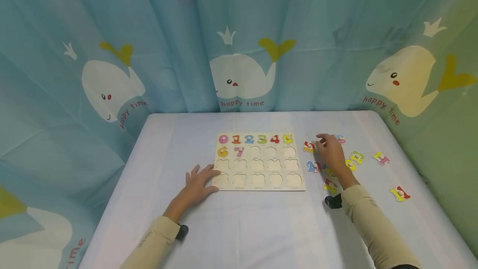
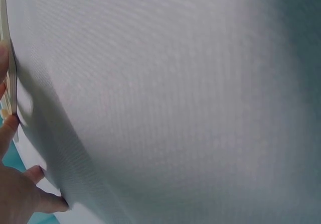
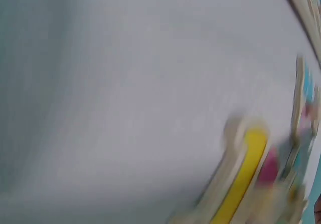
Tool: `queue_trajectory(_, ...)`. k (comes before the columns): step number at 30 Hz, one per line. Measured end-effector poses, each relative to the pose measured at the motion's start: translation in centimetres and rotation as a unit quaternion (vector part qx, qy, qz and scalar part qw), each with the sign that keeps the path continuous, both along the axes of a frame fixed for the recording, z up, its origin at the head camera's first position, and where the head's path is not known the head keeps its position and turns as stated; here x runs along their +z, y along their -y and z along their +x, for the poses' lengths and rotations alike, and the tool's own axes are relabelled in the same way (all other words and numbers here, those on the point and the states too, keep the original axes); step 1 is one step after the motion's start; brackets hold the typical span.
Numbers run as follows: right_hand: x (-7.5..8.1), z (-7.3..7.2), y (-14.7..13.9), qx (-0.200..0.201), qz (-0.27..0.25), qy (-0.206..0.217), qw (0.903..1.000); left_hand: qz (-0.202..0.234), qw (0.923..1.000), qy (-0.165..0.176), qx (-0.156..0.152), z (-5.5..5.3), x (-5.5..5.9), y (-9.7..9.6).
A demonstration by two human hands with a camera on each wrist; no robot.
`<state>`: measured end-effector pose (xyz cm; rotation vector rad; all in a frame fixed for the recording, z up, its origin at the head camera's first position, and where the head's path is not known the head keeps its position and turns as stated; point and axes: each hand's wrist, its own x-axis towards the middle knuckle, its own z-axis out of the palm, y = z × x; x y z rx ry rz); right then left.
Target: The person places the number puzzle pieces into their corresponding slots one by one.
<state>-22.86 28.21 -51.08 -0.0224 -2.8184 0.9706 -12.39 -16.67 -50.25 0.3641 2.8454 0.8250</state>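
Observation:
A wooden number puzzle board (image 1: 257, 191) lies on the table, with number pieces 0 to 7 set in its top rows, among them a pink 7 (image 1: 239, 152) and a yellow 6 (image 1: 223, 151). My left hand (image 1: 198, 184) rests with spread fingers at the board's left edge; in the left wrist view its fingers (image 2: 7, 128) touch that edge. To the right of the board, my right hand (image 1: 331, 152) hovers over loose number pieces, fingers loosely bent and nothing visible in them. Closest to its fingertips is a red-and-yellow piece (image 1: 308, 147). A blurred yellow-and-pink piece (image 3: 246, 176) shows in the right wrist view.
Several loose number pieces lie right of the board: a pink-and-yellow one (image 1: 381, 158), a red-and-yellow one (image 1: 400, 194), a green-and-yellow one (image 1: 357, 157) and a blue-and-red one (image 1: 313, 166). A whale-print curtain (image 1: 168, 45) hangs behind the white table (image 1: 257, 231).

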Motion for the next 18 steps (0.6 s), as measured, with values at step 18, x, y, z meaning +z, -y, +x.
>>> queue_trajectory(18,0.3,3.0,-5.8,0.067,-0.023,0.114,0.9909,0.008,0.9999,0.003,-0.008,-0.1,-0.1,0.2)
